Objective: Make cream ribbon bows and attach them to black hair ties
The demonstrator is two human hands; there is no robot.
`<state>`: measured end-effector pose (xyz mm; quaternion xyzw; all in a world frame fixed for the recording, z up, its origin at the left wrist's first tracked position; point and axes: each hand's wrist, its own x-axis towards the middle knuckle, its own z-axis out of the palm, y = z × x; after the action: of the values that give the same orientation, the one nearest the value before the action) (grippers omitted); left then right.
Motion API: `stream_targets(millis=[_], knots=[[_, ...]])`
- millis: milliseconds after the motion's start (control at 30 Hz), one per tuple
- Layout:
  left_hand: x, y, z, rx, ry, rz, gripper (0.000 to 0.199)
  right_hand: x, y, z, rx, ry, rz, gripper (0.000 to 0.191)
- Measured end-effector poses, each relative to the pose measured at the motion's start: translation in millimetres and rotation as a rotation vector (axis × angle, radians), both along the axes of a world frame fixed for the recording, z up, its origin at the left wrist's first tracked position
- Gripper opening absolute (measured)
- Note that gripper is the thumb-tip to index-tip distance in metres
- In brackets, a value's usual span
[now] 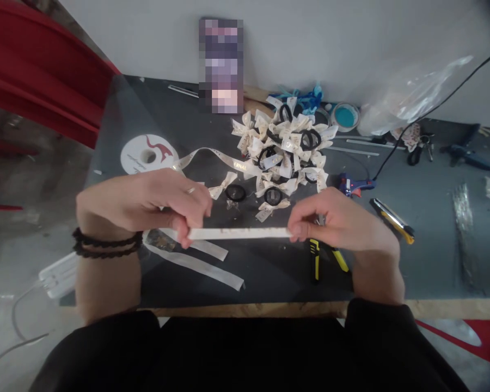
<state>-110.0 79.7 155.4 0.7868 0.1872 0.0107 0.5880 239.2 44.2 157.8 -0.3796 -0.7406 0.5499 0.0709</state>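
Note:
A white printed ribbon [240, 233] is stretched level between my two hands, above the dark table. My left hand [167, 204] pinches its left end, and my right hand [326, 220] pinches its right end. Beyond them lies a pile of white ribbon bows with black hair ties [286, 147]. A ribbon spool [149, 154] sits at the left, with a curling ribbon length [216, 156] running from it to the pile. Loose ribbon strips [204, 267] lie below my left hand. Yellow-black pliers [316, 261] are partly hidden beneath my right hand.
A blue glue gun [357, 184] and a yellow cutter knife [393, 220] lie right of the pile. Behind stand a phone [222, 65] and a teal tape roll [345, 116]. A black cable [436, 103] crosses the right side. Clear sticks [463, 234] lie far right.

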Motion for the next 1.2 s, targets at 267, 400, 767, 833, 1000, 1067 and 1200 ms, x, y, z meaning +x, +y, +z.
stream_targets(millis=[267, 400, 767, 833, 1000, 1067, 1200], knots=[[45.8, -14.3, -25.1, -0.282, -0.651, 0.647, 0.062, -14.9, -4.7, -13.2, 0.008, 0.164, -0.234, 0.011], [60.2, 2.7, -53.3, -0.235, -1.051, 0.502, 0.051, -19.7, -3.0, -23.5, -0.007, 0.283, -0.322, 0.012], [56.4, 2.6, -59.5, -0.27, -0.986, 0.45, 0.044, -18.4, 5.7, -37.8, -0.125, 0.233, -0.21, 0.013], [56.5, 1.5, -58.4, -0.268, -0.951, 0.504, 0.046, -17.6, 6.4, -41.8, -0.123, 0.292, -0.166, 0.01], [56.7, -0.5, -54.9, -0.242, -0.806, 0.615, 0.049, -17.6, 6.5, -50.9, -0.004, 0.742, -0.144, 0.006], [58.8, -1.3, -53.7, -0.257, -0.786, 0.552, 0.048, -18.4, 7.2, -53.0, 0.05, 0.832, -0.118, 0.006], [64.2, -6.9, -53.4, -0.323, -0.752, 0.464, 0.034, -23.2, 7.3, -55.6, 0.115, 0.973, 0.019, 0.012]])
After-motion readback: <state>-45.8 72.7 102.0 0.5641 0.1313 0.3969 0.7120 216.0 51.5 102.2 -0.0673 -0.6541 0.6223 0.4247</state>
